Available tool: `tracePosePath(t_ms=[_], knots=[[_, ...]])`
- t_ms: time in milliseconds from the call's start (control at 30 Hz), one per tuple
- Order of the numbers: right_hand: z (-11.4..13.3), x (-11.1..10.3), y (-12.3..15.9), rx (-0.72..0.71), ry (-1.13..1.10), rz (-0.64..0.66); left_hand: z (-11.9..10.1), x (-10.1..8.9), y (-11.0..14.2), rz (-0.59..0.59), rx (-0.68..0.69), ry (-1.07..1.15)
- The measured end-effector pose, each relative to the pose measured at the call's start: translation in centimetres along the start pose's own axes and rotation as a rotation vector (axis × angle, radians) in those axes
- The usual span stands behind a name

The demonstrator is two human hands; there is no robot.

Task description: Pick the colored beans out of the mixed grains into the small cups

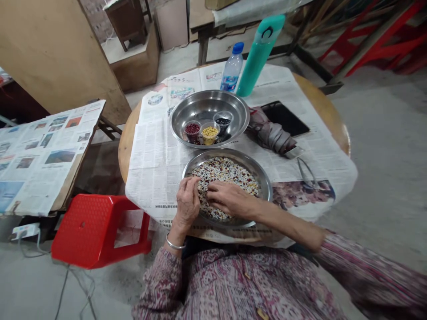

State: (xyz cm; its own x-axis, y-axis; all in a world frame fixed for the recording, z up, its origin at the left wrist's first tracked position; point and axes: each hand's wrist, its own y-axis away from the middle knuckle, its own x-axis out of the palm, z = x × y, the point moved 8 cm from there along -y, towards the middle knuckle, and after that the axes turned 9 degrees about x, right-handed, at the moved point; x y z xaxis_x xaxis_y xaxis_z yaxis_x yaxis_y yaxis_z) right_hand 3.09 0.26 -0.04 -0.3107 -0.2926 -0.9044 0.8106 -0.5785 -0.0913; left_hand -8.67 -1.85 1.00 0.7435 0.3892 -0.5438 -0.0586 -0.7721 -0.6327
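A steel basin (267,186) near me holds a spread of mixed white grains and red, yellow and black beans (230,175). My left hand (187,200) is at its left rim, fingers curled together and pointing inward; whatever they may hold is hidden. Over the left part of the grain is my right hand (227,196), with bent fingers closed down at the surface; their tips are too small to read. Behind stands a second steel basin (208,102) with clear cups of red beans (192,129), yellow beans (210,132) and black beans (223,121).
Newspaper (147,155) covers the round table. At its back stand a water bottle (232,69) and a teal flask (260,55). A folded umbrella (271,135) and black tablet (285,118) lie right of the basins. A red stool (90,231) stands at left.
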Motion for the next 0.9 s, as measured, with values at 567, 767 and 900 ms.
tracePosePath(t_ms=[567, 767, 900], knots=[[-7.0, -3.7, -0.8, 0.464, 0.280, -0.216, -0.2, -0.1, -0.3, -0.012, 0.017, 0.002], [-7.0, -2.1, -1.0, 0.537, 0.101, -0.104, -0.4, -0.1, -0.5, 0.007, 0.013, -0.012], [-3.0, 0.1, 0.4, 0.327, -0.165, 0.004, -0.4, -0.1, -0.4, 0.004, 0.012, -0.019]])
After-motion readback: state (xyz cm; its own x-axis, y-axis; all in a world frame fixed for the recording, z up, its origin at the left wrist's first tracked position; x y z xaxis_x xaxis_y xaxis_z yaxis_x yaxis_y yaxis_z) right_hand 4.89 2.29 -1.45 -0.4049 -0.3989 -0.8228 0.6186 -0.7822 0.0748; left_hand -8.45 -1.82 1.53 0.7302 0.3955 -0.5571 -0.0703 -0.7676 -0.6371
